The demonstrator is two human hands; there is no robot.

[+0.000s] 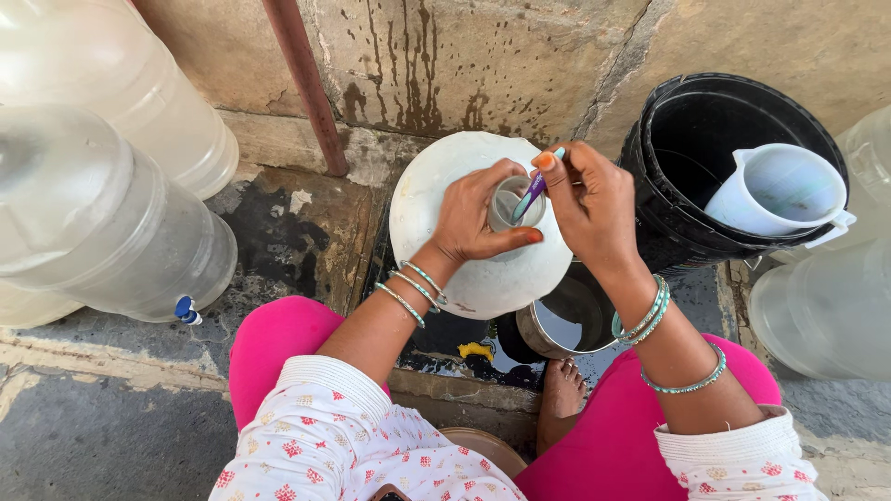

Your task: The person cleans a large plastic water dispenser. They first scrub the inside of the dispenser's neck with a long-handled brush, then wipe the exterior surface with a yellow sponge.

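My left hand (475,215) grips the neck of a large translucent white water jug (436,250) that stands upright in front of me, with my thumb and fingers around its round mouth. My right hand (587,202) holds a purple and teal toothbrush (534,188), whose end is pushed down into the jug's mouth. Both wrists carry green and silver bangles.
A black bucket (650,158) with a white plastic jug (778,188) inside stands at the right. A steel pot (566,325) with water sits below the jug by my bare foot (562,394). Big water containers (102,213) lie left, more at the right (826,306). A stained stone wall and rusty pipe (306,83) rise behind.
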